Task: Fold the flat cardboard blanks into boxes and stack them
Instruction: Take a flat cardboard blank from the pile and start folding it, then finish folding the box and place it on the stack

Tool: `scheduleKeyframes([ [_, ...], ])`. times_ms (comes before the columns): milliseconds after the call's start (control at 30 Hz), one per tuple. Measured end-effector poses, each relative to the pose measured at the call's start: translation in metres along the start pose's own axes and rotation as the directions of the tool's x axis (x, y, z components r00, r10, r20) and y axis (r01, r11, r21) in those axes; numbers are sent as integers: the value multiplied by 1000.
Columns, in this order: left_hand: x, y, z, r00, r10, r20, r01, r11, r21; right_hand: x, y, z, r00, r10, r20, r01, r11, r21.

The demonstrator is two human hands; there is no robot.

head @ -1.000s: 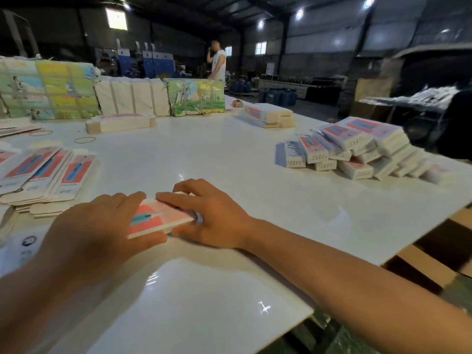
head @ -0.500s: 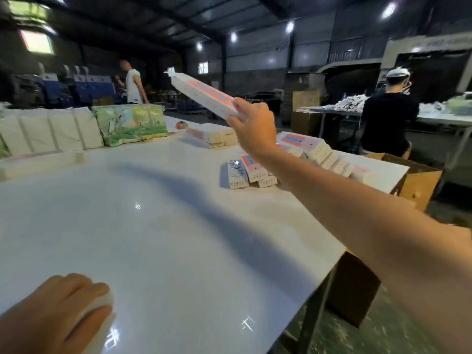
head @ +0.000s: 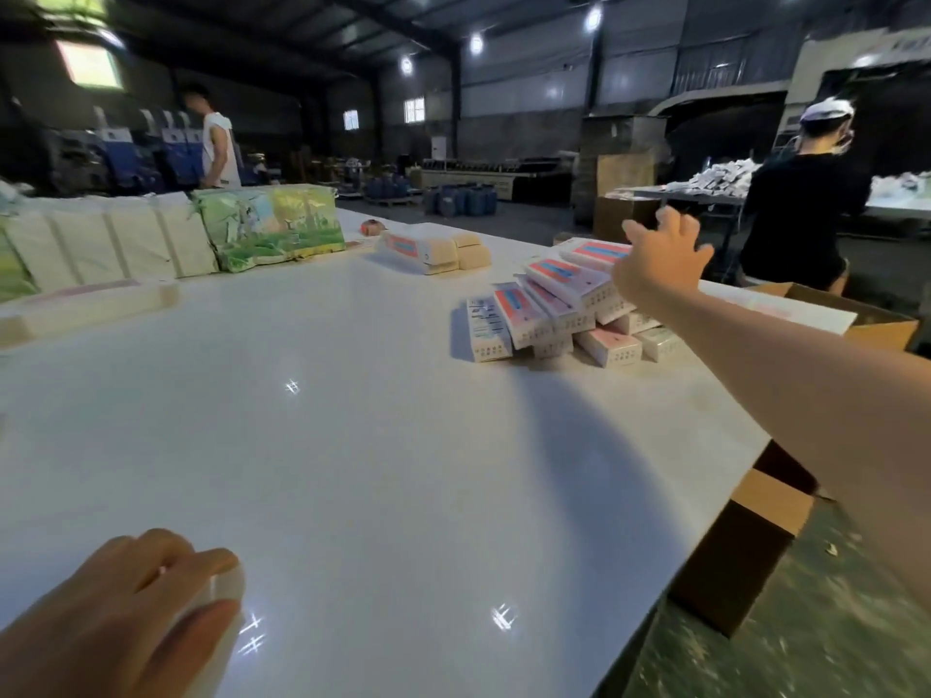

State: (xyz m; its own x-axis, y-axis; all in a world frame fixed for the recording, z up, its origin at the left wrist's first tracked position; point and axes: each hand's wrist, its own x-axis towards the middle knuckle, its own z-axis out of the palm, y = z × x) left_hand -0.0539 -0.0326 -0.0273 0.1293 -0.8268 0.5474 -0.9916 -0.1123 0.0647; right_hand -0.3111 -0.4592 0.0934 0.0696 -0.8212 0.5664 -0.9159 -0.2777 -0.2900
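We see the right hand stretched out above the heap of folded white cardboard boxes with pink and blue faces near the far right edge of the glossy white desk; its fingers are spread and carry nothing. Our left hand sits at the near left edge, fingers and thumb curled round a pale white cardboard piece, mostly hidden beneath them. A green illustrated paper bundle stands at the far side.
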Motion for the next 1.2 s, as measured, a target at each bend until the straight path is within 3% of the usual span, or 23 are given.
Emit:
scheduleKeyframes([
  [100,5,20,-20,996,-76,39,75,997,24,-20,-58,-29,969,-210,-131,237,938,253],
  [233,5,36,-32,966,-188,176,172,980,101,-102,-143,-47,821,-547,-165,541,653,530],
  [300,3,33,-30,966,-205,157,189,976,109,-159,-170,-40,695,-716,-70,594,517,617],
  [367,0,29,-25,977,-190,94,182,980,81,-209,-189,-25,557,-822,116,601,496,627],
  [433,-3,26,-21,982,-172,72,167,984,69,-244,-200,-8,468,-849,247,617,513,596],
  [533,-5,23,-20,985,-164,50,162,986,37,-266,-202,10,420,-877,233,703,477,527],
  [633,-4,23,-19,979,-191,78,191,982,6,-267,-198,16,443,-880,170,685,455,569],
  [700,-1,24,-22,955,-279,105,291,948,-127,-266,-197,16,450,-878,163,667,452,593],
  [800,15,4,-48,841,-537,68,517,759,-396,-266,-196,17,449,-882,145,661,437,611],
  [867,30,-32,-73,733,-680,39,635,662,-399,-265,-197,17,444,-886,135,654,424,627],
  [967,43,-104,-105,579,-813,-60,813,581,-26,-266,-198,16,445,-888,114,637,403,658],
  [1033,36,-147,-109,443,-896,-30,876,426,228,-267,-198,16,451,-886,104,626,398,671],
  [1133,16,-190,-99,286,-955,72,899,294,325,-266,-198,17,457,-885,94,628,396,670],
  [1200,8,-204,-89,280,-956,87,902,293,317,-266,-198,19,460,-884,84,636,394,664],
])
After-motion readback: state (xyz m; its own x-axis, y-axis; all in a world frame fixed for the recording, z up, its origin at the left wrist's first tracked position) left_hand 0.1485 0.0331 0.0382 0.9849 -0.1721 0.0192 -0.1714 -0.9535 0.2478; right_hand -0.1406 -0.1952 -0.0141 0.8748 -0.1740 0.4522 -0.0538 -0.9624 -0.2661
